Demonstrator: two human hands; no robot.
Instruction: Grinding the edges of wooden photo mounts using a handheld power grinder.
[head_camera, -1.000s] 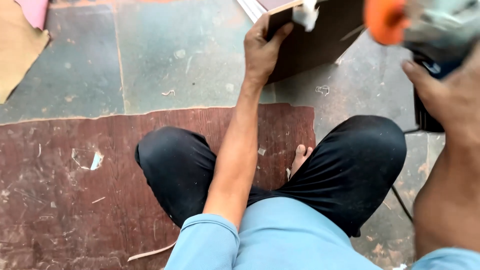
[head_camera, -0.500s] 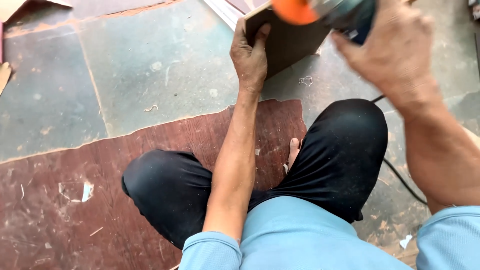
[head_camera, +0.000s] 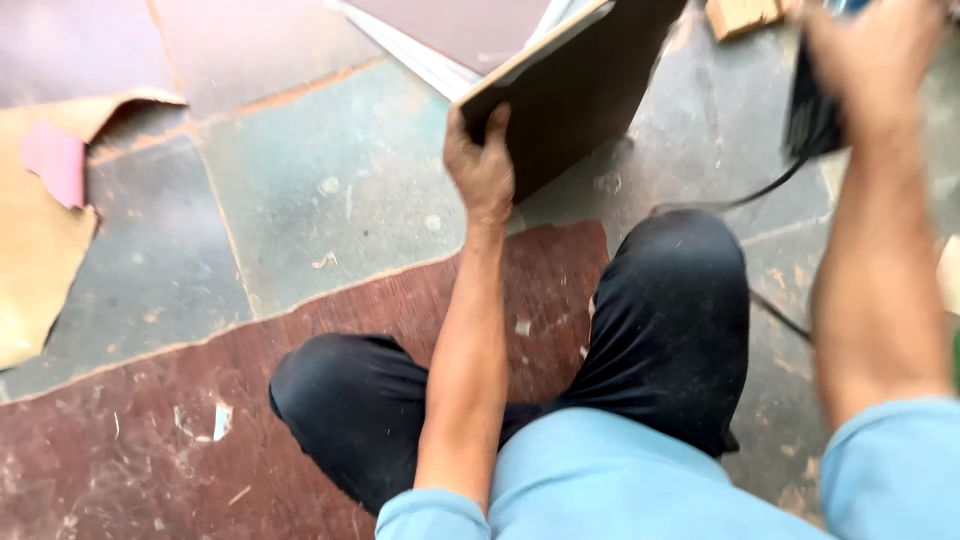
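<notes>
Grey-green stone floor (head_camera: 330, 190), dusty, with a reddish-brown laminate sheet (head_camera: 130, 440) laid flat at near left. Person sits cross-legged on it, black trousers, light blue sleeves.

Left hand (head_camera: 482, 165): closed on the near-left corner of a dark brown board (head_camera: 590, 95), fingers wrapped over the edge, thumb on the face. Board is tilted up off the floor, far centre, pale core showing along its top edge. More sheets (head_camera: 450, 35) lie stacked flat behind it.

Right hand (head_camera: 865, 55): far right, blurred, wrapped around a dark tool (head_camera: 812, 110); black cable (head_camera: 745, 195) trails from it down past the right knee. Grip looks closed, though the blur hides the fingers.

Other bits: tan cardboard (head_camera: 30, 240) and a pink scrap (head_camera: 55, 160) at far left, a small wood block (head_camera: 745, 14) at the top edge, chips scattered on the laminate.

Handling, my read: board looks stiff and flat, moderate weight, probably smooth-faced so it could slide in a one-hand pinch. Corner hold gives little control against twist; an edge grip nearer mid-length would likely steady it better. Edges and corners are the parts likely to chip.
</notes>
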